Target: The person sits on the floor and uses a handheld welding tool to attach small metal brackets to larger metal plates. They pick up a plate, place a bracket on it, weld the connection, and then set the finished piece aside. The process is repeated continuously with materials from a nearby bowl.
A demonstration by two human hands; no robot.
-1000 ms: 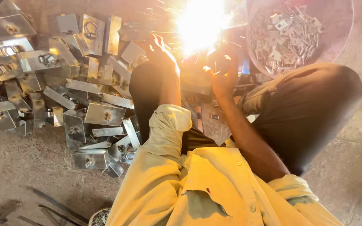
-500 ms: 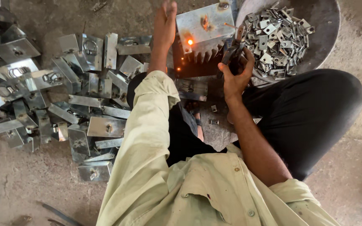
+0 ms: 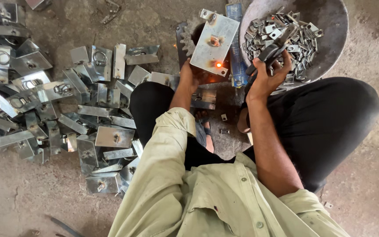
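I sit on the floor and look down at my lap. My left hand (image 3: 188,75) grips the lower edge of a rectangular metal plate (image 3: 213,37), held tilted above a toothed metal disc (image 3: 183,39). An orange glowing spot shows near the plate's lower corner. My right hand (image 3: 266,74) is closed around a dark welding holder (image 3: 273,48), raised just right of the plate, over the rim of a round metal bowl (image 3: 330,48).
The bowl holds several small metal clips (image 3: 277,30). A large heap of similar metal plates with rings (image 3: 53,96) covers the floor at left. One plate (image 3: 203,98) and two small nuts (image 3: 224,123) lie between my legs. A blue bar (image 3: 237,61) lies beside the disc.
The bright welding flash of a second ago has died to a small orange glow. My left hand has moved from the plate's far side to its lower edge; the right hand lifted away.
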